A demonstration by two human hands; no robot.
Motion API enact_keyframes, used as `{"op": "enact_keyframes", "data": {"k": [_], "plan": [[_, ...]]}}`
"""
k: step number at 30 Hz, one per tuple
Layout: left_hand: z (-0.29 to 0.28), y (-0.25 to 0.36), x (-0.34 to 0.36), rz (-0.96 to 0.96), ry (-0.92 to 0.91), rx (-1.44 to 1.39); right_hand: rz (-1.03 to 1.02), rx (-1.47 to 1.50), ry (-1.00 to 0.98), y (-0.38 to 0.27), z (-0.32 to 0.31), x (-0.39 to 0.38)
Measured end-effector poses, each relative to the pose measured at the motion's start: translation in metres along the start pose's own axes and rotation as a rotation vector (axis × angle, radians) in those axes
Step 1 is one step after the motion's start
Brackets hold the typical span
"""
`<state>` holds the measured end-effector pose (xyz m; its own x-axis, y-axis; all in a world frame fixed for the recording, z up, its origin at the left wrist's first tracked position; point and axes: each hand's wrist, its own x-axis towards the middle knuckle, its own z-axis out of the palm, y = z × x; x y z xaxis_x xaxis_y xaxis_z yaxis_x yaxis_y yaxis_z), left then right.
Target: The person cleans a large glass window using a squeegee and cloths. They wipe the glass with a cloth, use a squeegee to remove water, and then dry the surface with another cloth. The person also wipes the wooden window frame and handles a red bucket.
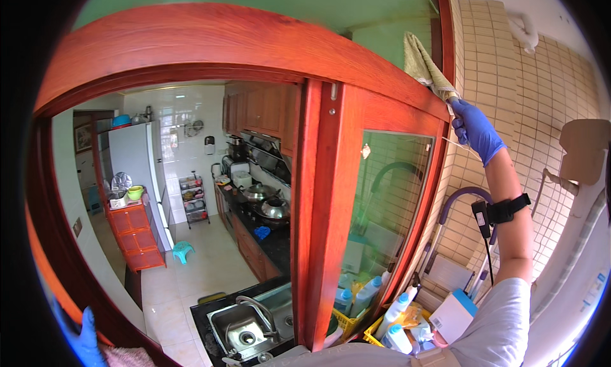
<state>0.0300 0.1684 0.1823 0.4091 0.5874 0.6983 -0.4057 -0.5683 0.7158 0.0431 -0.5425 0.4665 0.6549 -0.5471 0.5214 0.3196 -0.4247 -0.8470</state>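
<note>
My right hand point(476, 130), in a purple-blue glove, is raised to the upper right corner of the red wooden frame point(223, 39). It is closed on the lower end of a pale yellow-green cloth point(423, 64), whose upper part lies against the green-tinted glass point(375, 45). Whether a handle is inside the cloth is hard to see. Low at the left edge, my left hand point(83, 334), in a blue glove, grips the orange-red edge of the frame point(56, 275), with thumb and fingers on either side. A pinkish cloth point(130, 356) lies just beside it.
Below my right arm, yellow baskets point(372, 334) hold several bottles point(396, 308), near a white-and-blue box point(453, 313). Mop handles lean on the tiled wall point(487, 55). Through the opening are a sink point(245, 329), a stove with pans point(273, 208), a fridge point(137, 169) and a turquoise stool point(183, 249).
</note>
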Motion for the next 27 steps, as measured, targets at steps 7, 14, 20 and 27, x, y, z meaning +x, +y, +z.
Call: {"op": "enact_keyframes", "data": {"k": [7, 14, 20, 27], "plan": [[0.015, 0.026, -0.005, -0.109, -0.118, -0.305, -0.150, -0.104, -0.116, -0.057, 0.083, -0.130], [0.001, 0.055, -0.006, -0.018, -0.046, 0.007, -0.488, -0.287, -0.211, -0.100, 0.150, -0.190], [0.000, 0.069, -0.009, 0.014, -0.061, -0.050, -0.806, -0.450, 0.150, -0.148, 0.113, -0.022], [0.002, 0.068, -0.009, 0.051, -0.056, 0.038, -0.740, 0.054, 0.080, -0.244, 0.191, 0.011]]}}
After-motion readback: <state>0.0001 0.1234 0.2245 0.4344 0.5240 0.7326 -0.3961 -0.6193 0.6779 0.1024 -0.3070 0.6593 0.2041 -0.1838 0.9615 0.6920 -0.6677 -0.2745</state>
